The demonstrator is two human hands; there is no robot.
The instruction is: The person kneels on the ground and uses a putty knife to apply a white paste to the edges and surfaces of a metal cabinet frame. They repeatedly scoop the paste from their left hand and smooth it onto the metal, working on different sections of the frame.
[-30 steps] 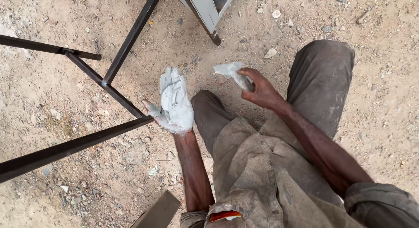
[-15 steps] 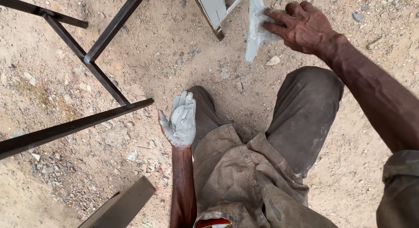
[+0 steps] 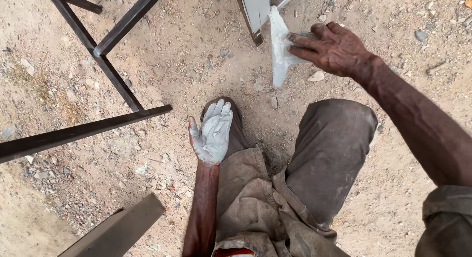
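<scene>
Head view: right hand [image 3: 339, 48] fingers pinch a pale scraper-ish sheet [image 3: 279, 45] at 1 o'clock, probably spreading filler; left hand [image 3: 213, 132] open, paste-coated, needs reloading.

right hand [image 3: 334, 48] | lowered slightly, pale rag [image 3: 280, 45] now apparently against metal piece [image 3: 258, 9]

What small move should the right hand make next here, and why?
Probably press the pale cloth down along the grey metal piece. The right hand already holds it flat against that piece's edge, while the left hand, palm coated in pale paste, rests open over the knee.
</scene>
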